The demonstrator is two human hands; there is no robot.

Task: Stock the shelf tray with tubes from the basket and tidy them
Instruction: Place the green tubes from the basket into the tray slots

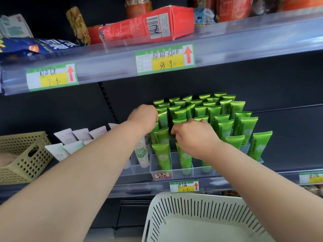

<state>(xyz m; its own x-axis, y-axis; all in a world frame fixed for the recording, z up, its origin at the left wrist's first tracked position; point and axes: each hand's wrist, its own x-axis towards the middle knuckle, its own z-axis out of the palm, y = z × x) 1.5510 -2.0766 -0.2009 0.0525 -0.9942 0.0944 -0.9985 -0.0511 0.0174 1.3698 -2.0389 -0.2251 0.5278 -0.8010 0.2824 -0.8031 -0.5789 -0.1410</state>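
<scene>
Green tubes are standing in the clear shelf tray, caps down in its cells and flat crimped ends up. Their long axes are running near vertical, leaning slightly back, and their printed faces are looking out at us. The tray is stepping up towards the rear, which is keeping every row readable.

We are reaching into the left-front rows with both hands. Our left grip is lying against the outer column, seemingly to steady it. Its fingers are hidden, so we cannot tell whether they are closing on anything. Our right grip is curling down around one green tube, whose crimp is showing above the knuckles; we are probably seating it in a free cell.

The white basket is sitting below the shelf, showing no tubes in the part we are seeing.
</scene>
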